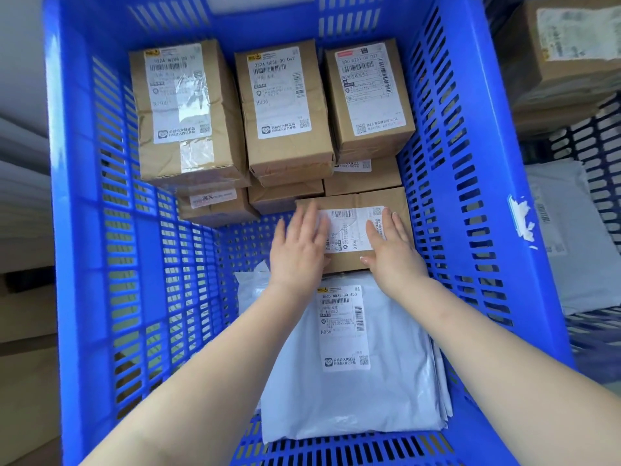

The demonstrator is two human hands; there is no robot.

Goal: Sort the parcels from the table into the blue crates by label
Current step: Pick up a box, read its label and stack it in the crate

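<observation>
A box (353,230) is pressed flat into the crate (470,196) under the left hand (299,250) and right hand (393,250), fingers straight; its label, perhaps blurred, could be misread, and the box missorted.

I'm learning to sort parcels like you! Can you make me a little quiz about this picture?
1. True or false: both hands, the left hand and the right hand, lie flat on the brown box.
2. What lies nearest the person in the blue crate? A) grey mailer bag B) red tin C) bottle
3. How many box stacks stand along the far wall?

Key: 1 true; 2 A; 3 three
</observation>
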